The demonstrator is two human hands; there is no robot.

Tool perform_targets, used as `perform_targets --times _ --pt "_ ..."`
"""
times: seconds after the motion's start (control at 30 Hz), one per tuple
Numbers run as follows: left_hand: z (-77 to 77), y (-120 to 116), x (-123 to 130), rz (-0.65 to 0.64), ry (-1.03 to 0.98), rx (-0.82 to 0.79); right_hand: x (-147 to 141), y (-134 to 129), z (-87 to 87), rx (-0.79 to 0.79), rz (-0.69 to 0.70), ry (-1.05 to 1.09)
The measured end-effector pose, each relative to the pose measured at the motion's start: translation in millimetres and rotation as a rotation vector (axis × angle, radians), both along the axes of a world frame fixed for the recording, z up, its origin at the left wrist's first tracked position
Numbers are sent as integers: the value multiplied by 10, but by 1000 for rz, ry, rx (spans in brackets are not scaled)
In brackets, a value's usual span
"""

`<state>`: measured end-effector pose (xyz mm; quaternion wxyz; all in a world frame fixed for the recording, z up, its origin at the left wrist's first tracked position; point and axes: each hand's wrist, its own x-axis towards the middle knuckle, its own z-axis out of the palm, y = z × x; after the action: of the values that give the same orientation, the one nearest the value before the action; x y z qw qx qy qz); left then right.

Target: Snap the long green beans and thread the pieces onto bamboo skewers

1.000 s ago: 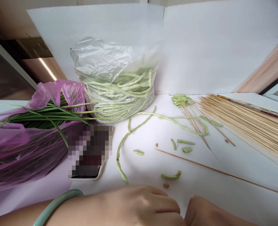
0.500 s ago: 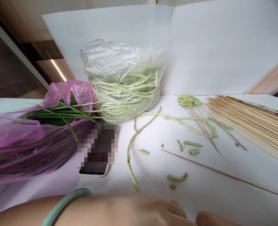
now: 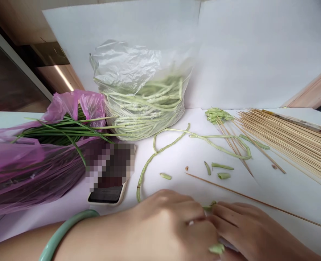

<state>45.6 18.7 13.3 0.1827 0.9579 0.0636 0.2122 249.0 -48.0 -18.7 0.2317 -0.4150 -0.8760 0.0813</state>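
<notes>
My left hand, with a green bangle on the wrist, is closed at the bottom centre, fingers curled. My right hand meets it from the right, its fingers bent and touching my left fingers. A light green bean piece shows below, between the two hands; whichever fingers grip it are partly hidden. A long bean runs down to the back of my left hand. Short bean pieces lie beyond my hands, near a thin wooden skewer.
A clear bag of long beans stands at the back. Left are a purple bag with green stalks and a phone. At right lie many skewers and a skewered bean bundle.
Both hands have moved up into view and come together, covering the curved bean piece and brown bit. The lower end of the long bean has shifted left.
</notes>
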Motion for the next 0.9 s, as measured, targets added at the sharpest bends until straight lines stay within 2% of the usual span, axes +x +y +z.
perform_targets --times 0.07,0.17,0.23,0.3,0.43,0.63,0.73,0.9 --pt "-19 37 14 55 2 -111 -28 44 7 217 -41 -119" --pt "-40 79 5 94 21 -293 -12 76 52 280 -42 -153" --pt "-45 84 2 106 37 -352 9 78 105 237 -31 -107" --pt "-49 68 9 113 71 -387 20 57 143 132 -30 -18" --pt "-82 13 31 151 101 -408 5 -27 120 -56 -32 103" --pt "-127 -7 28 157 107 -419 -6 -31 100 -174 -76 213" --pt "-130 -6 26 209 90 -403 28 -11 120 -261 -141 258" --pt "-158 -3 30 277 62 -387 61 -8 125 -274 -179 259"
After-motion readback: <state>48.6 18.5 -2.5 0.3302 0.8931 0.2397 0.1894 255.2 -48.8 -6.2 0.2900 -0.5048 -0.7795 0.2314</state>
